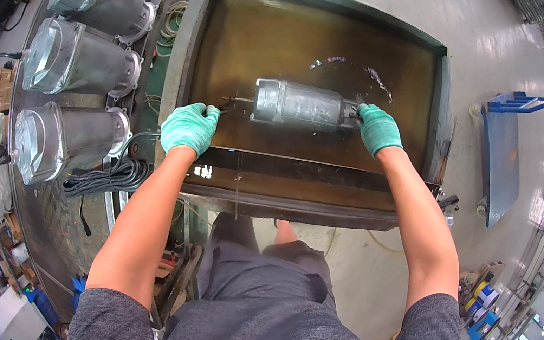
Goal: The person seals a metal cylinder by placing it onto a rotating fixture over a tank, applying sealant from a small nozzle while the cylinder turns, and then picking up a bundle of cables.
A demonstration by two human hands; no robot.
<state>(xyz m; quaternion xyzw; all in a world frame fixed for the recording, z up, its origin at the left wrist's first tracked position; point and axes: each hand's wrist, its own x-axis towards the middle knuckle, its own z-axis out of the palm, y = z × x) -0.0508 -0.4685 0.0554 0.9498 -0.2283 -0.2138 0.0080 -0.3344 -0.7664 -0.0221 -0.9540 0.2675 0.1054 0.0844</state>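
Observation:
A silvery cylindrical motor housing (303, 106) lies on its side in a shallow metal tank (334, 2) of brownish liquid. My right hand (379, 130), in a green glove, is closed on the fitting at the housing's right end. Off the housing's left end runs a thin dark cable (231, 101). My left hand (191, 129), also in a green glove, is at the tank's left side, its fingers curled round this cable. The fingertips of both hands are partly hidden.
Several similar metal housings (82, 65) stand on a bench to the left. A coiled black cable (111, 176) lies near the tank's front left corner. Farther right is a blue flatbed trolley (500, 160) on the floor. Small shelf items line the right side.

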